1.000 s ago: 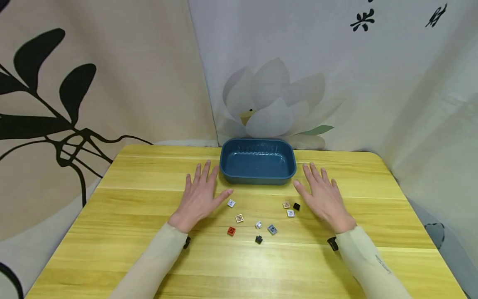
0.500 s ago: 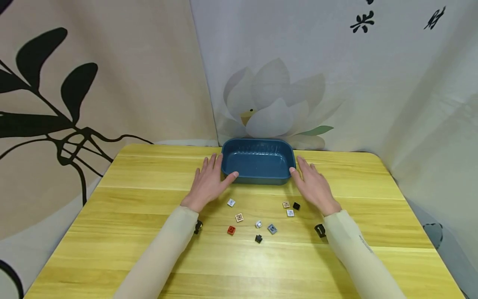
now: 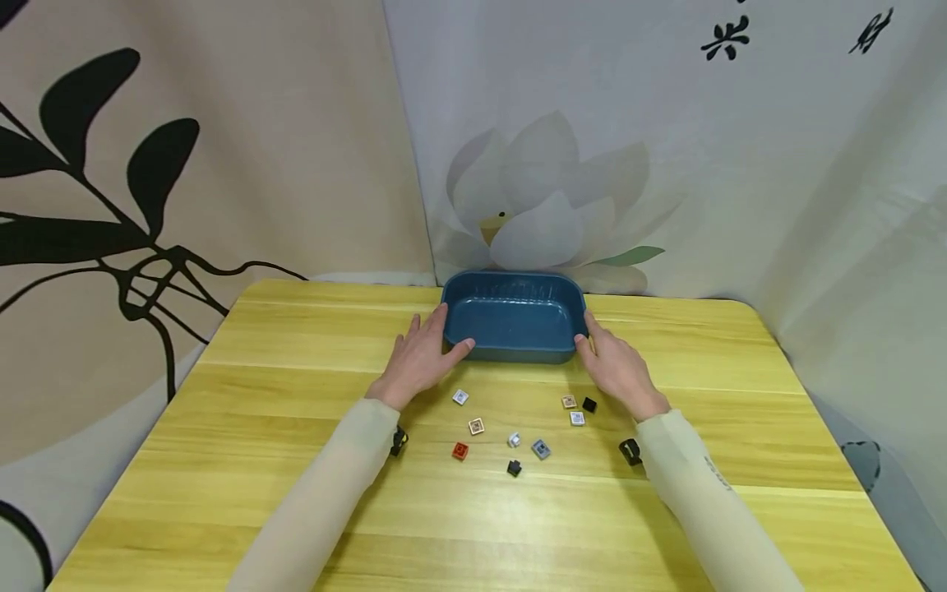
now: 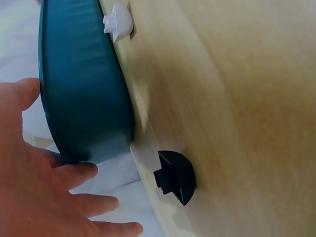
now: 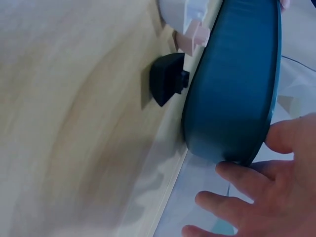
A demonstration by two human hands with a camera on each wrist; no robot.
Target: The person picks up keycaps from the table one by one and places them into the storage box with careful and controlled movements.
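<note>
A dark blue rectangular dish (image 3: 515, 356) stands at the back middle of the wooden table. My left hand (image 3: 420, 362) holds its front left corner, thumb at the front rim and index finger along the side. At the front right corner my right hand (image 3: 617, 370) grips the same way; in the right wrist view its lower fingers (image 5: 222, 207) stay spread. Small keycaps lie loose in front of the dish. A black keycap (image 5: 167, 79) and a pinkish keycap (image 5: 191, 38) are near my right hand. A white keycap (image 3: 460, 397) lies near my left wrist.
More keycaps are scattered mid-table: a red one (image 3: 460, 450), a cream one (image 3: 476, 427), a grey-blue one (image 3: 541, 449) and a black one (image 3: 514, 468). A patterned curtain (image 3: 547, 197) hangs right behind the table's back edge.
Both hands have moved inward and forward from beside the dish to its front corners, their thumbs now at the rim. The dish and keycaps have kept their places.
</note>
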